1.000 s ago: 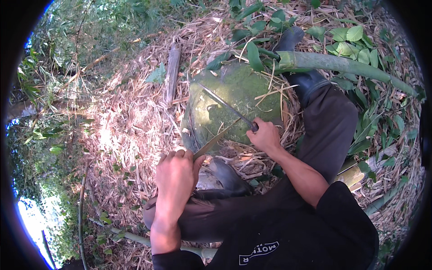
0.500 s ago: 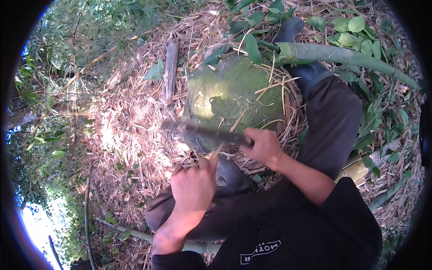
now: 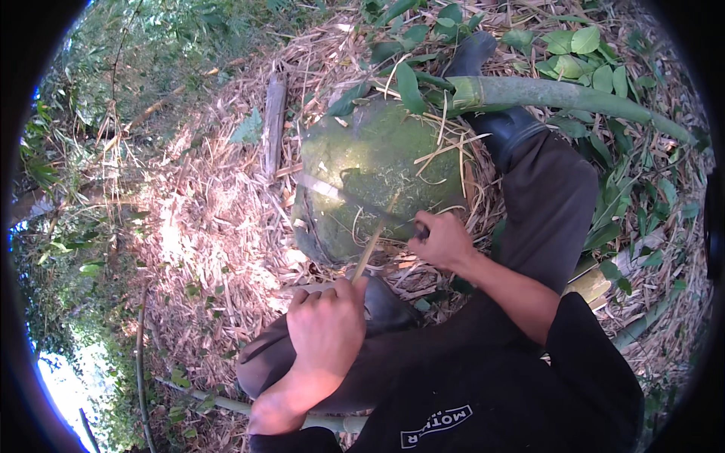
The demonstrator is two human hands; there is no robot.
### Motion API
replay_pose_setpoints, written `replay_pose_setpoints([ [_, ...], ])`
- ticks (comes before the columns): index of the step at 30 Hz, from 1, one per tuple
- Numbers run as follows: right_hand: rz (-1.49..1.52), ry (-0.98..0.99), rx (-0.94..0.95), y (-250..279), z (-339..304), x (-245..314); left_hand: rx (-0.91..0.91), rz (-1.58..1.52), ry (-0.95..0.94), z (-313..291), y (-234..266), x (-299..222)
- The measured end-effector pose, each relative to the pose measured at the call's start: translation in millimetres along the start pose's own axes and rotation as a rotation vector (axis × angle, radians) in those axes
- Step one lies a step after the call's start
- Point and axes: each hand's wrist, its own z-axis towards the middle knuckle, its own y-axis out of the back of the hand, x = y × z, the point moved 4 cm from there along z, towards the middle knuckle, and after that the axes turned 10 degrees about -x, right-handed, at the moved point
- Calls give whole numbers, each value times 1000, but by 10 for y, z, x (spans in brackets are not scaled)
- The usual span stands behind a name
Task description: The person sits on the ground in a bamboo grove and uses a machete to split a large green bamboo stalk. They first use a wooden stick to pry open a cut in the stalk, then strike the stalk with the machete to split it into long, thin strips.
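My left hand (image 3: pixel 326 325) is closed round a thin, pale bamboo strip (image 3: pixel 369 251), which slants up and away over a mossy green rock (image 3: pixel 423 192). In my right hand (image 3: pixel 442 241) is the dark handle of a long-bladed knife (image 3: pixel 365 207). Its blade, blurred toward the tip, points to the left above the rock and crosses the strip. I cannot tell whether blade and strip touch. Thin pale shavings (image 3: pixel 453 151) lie on the rock's right side.
A green bamboo pole (image 3: pixel 559 92) runs across the upper right over my dark boot (image 3: pixel 506 132). My other boot (image 3: pixel 389 302) rests just in front of the rock. A weathered piece of wood (image 3: pixel 274 124) lies left of it. Dry leaves (image 3: pixel 204 241) cover the ground, with bushes at far left.
The knife's blade has swung upward, its tip now farther from me over the rock. More of the bamboo strip shows. My left hand stays closed on it, and the whole view has shifted slightly.
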Motion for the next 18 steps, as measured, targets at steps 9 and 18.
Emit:
replay_pose_setpoints([
  [9,-76,-46,-101,-135,113,-159,49,-138,175,39,-97,370],
  [18,-75,-24,-55,-347,-93,-73,197,-287,416,17,-247,667],
])
